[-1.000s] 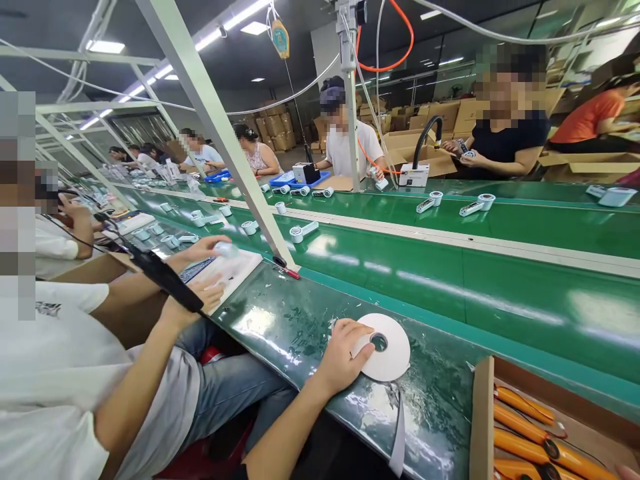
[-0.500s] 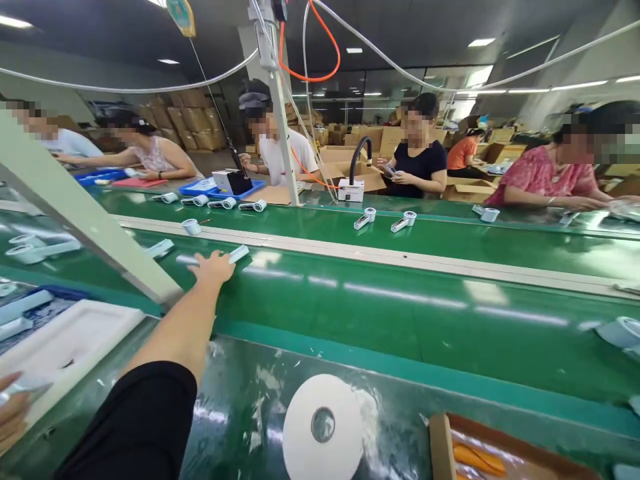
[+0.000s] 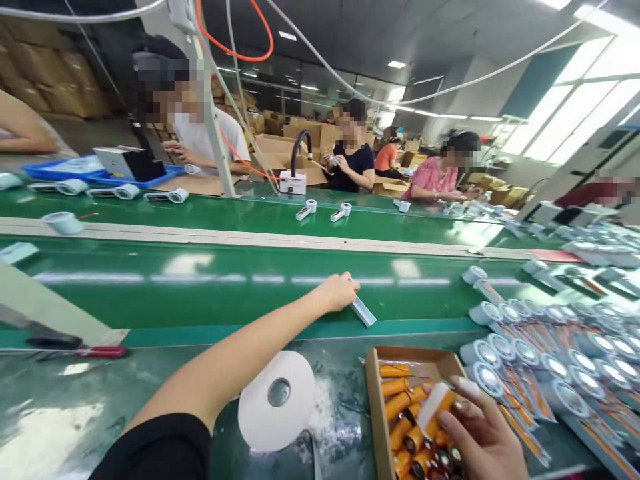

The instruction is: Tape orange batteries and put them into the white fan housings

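My left hand [image 3: 341, 292] reaches over the green belt, fingers wrapped round the upper end of a light-blue plastic housing [image 3: 363, 312]. Its straight handle sticks out toward me. Above a cardboard box [image 3: 371, 400] my right hand [image 3: 483, 427] pinches an orange battery cell [image 3: 448, 400] with a white strip [image 3: 433, 410] along it. Several orange wired cells [image 3: 400, 403] lie in that box. A white tape roll [image 3: 255, 407] rests flat on the bench below my left forearm.
Many light-blue round-headed housings [image 3: 525, 353] crowd the right side. Other housings [image 3: 170, 195] lie along the far belt [image 3: 250, 212]. A pale post [image 3: 55, 300] and a red-handled tool [image 3: 107, 351] are at left. Co-workers [image 3: 355, 157] sit across the line.
My view has turned right. My left hand has brought the housing along the belt to the right and nearer. My right hand, the held cell and the box's contents have come into view.
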`<state>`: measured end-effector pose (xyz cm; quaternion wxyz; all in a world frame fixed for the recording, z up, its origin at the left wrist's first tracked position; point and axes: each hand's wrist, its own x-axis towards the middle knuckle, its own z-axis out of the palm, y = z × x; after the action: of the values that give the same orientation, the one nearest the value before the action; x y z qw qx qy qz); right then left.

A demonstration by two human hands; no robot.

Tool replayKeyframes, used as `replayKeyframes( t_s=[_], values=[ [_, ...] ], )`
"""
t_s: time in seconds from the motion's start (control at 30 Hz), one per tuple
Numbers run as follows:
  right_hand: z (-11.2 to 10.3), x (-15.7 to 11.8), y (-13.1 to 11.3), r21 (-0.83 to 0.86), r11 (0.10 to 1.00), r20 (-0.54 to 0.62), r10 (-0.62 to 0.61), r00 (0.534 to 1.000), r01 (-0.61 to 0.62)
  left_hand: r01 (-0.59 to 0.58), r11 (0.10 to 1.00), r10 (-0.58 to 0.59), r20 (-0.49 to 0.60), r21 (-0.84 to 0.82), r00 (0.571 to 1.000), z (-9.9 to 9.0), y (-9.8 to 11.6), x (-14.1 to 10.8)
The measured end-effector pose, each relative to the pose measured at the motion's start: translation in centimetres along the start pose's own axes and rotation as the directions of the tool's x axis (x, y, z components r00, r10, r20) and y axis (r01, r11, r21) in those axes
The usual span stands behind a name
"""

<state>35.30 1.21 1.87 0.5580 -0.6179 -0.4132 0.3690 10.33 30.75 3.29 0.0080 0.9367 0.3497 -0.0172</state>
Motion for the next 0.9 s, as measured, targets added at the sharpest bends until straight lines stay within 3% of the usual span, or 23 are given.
replayKeyframes(
  t_s=[0.1,0.2,0.27,0.33,0.43,0.57,0.67,0.73,0.8,0.9],
  values=[
    [0.4,3.4,-1.3,-0.009,0.986,0.206,-0.163,0.965,0.169,-0.03,1.0,0.03,-0.007,0.003,1.0,0.1,2.9,1.4],
    [2.6,9.2,-3.4,-0.115,0.907,0.372,-0.339,0.864,0.405,-0.027,0.999,0.028,0.036,-0.031,0.999,-0.7,2.1,2.0],
    [4.8,13.4,-4.5,-0.294,0.805,0.458,-0.354,0.815,0.515,-0.022,0.997,0.027,0.079,-0.07,0.996,-1.5,1.3,2.5],
    [7.0,16.7,-5.1,-0.446,0.698,0.513,-0.315,0.799,0.561,0.006,0.995,0.006,0.11,-0.103,0.994,-2.4,1.2,2.8],
    [9.2,18.8,-4.4,-0.485,0.637,0.563,-0.297,0.772,0.599,0.09,0.985,-0.071,0.129,-0.147,0.989,-3.1,2.5,2.2],
    [9.0,20.2,-0.4,-0.449,0.614,0.63,-0.298,0.718,0.649,0.202,0.957,-0.177,0.132,-0.207,0.975,-2.5,4.4,1.5],
    [8.4,22.5,3.3,-0.437,0.615,0.637,-0.303,0.709,0.656,0.276,0.935,-0.249,0.14,-0.223,0.958,-1.9,4.5,2.1],
    [8.2,23.6,4.6,-0.432,0.645,0.611,-0.304,0.731,0.63,0.307,0.926,-0.28,0.149,-0.219,0.948,-1.7,4.5,2.6],
    [7.9,23.9,4.3,-0.394,0.744,0.532,-0.294,0.794,0.54,0.313,0.925,-0.284,0.154,-0.215,0.946,-1.9,4.7,2.9],
    [7.4,23.3,1.7,-0.242,0.887,0.376,-0.289,0.881,0.394,0.299,0.93,-0.274,0.139,-0.215,0.952,-2.3,5.3,3.1]
  ],
)
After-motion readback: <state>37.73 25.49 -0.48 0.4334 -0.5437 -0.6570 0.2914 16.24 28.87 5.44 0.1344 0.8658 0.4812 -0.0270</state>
